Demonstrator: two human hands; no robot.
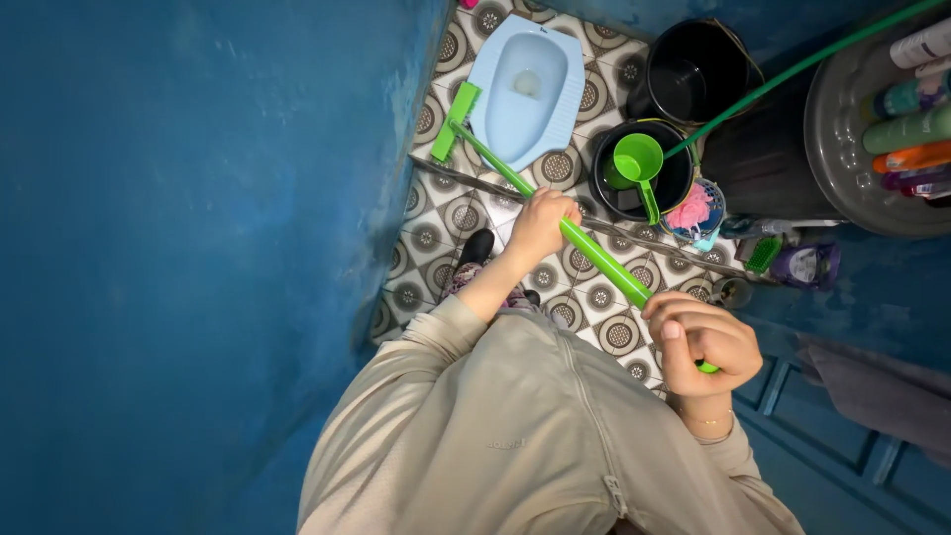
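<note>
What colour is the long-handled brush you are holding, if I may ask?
Bright green brush, head view.

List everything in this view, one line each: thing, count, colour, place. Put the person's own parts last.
long-handled brush: 1, bright green, held slantwise across the floor, head beside the squat pan
squat toilet pan: 1, pale blue, set in the floor at the top
floor tiles: many, white with grey-brown round patterns
buckets: 2, black, right of the pan
dipper: 1, green, in the nearer bucket
hose: 1, green, upper right
small tub: 1, with pink and blue stuff inside, by the buckets
round tray: 1, grey, bottles on it, right edge
walls: blue, left and right
left hand: 1, gripping mid-handle
right hand: 1, gripping handle end
</note>
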